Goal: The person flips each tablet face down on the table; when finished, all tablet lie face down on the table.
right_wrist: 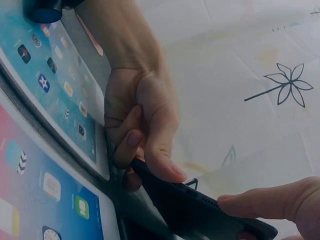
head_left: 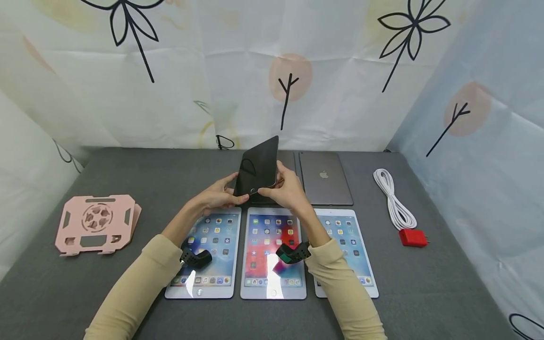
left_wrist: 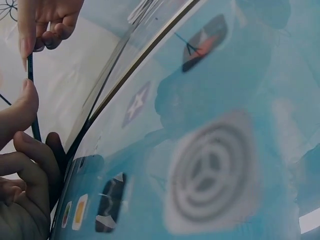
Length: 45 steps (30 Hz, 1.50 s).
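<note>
A dark-screened tablet point(head_left: 258, 163) is tilted up above the table, its round home button at the lower edge. My left hand point(head_left: 220, 194) grips its lower left corner, thumb on the front. At the lower right, my right hand point(head_left: 290, 188) pinches it between thumb and fingers. The right wrist view shows the tablet's black edge point(right_wrist: 200, 196) between both thumbs. Below the hands lie three white tablets with lit screens: a left one point(head_left: 218, 255), a middle one point(head_left: 259, 236) and a right one point(head_left: 346, 236), the left and right ones partly covered by my arms.
Behind the hands lies a grey tablet point(head_left: 326, 182), back up with an apple logo; another dark tablet point(head_left: 286, 158) beside it is mostly hidden. A pink folding stand point(head_left: 97, 222) sits at left. At right are a coiled white cable point(head_left: 391, 198) and a red plug adapter point(head_left: 413, 237).
</note>
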Each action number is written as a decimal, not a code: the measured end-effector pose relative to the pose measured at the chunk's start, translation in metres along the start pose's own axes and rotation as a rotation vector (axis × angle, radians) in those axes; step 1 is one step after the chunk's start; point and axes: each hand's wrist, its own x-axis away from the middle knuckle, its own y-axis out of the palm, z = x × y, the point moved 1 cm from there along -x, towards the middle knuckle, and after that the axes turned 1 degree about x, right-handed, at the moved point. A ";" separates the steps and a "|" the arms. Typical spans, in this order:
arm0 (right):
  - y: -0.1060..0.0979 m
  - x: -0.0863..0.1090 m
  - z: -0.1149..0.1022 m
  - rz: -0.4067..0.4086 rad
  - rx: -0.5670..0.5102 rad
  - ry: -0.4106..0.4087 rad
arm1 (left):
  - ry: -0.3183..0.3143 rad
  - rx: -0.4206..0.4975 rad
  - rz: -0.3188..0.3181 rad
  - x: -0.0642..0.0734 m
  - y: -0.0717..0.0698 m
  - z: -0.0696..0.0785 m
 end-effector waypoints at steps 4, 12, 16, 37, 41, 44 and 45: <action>0.002 -0.001 0.000 0.006 0.013 0.011 | 0.024 -0.122 0.008 -0.001 -0.002 0.000; 0.004 -0.001 -0.003 0.011 0.074 0.036 | 0.100 -0.333 0.068 -0.001 -0.003 0.002; 0.005 -0.002 -0.005 0.015 0.094 0.016 | 0.140 -0.380 0.105 -0.003 -0.001 0.002; 0.016 -0.004 -0.017 0.019 0.149 -0.161 | 0.200 -0.435 0.046 -0.008 0.005 0.002; 0.020 -0.006 -0.021 0.000 0.136 -0.180 | 0.216 -0.410 0.040 -0.007 0.004 0.001; 0.024 -0.007 -0.023 -0.018 0.122 -0.173 | 0.243 -0.384 0.014 -0.004 0.002 -0.001; 0.025 -0.008 -0.024 -0.021 0.123 -0.169 | 0.251 -0.371 -0.001 -0.003 0.001 -0.001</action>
